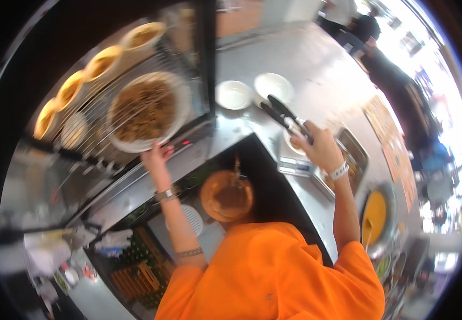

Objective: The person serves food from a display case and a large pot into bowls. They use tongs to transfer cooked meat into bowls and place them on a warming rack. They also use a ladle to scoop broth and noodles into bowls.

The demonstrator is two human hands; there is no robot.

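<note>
My left hand [157, 158] is at the near rim of a large white bowl [145, 112] of brown, chopped-looking food, on a wire rack in a lit cabinet; its fingers touch or nearly touch the rim. In my right hand [321, 148] is a pair of metal tongs with black tips [281, 110], held over the steel counter. The tips lie above the edge of one of two white bowls [273, 86]; the other white bowl [233, 95] stands beside it. Under the tongs, a small bowl with some food [296, 144] sits on a digital scale [295, 167].
White bowls of food [102, 63] line the cabinet's back. A metal tray of food [353, 154] stands right of the scale, with a round pan of orange liquid [375, 214] nearer me. An orange-brown round vessel [227, 196] is below the counter edge. People are beyond the counter.
</note>
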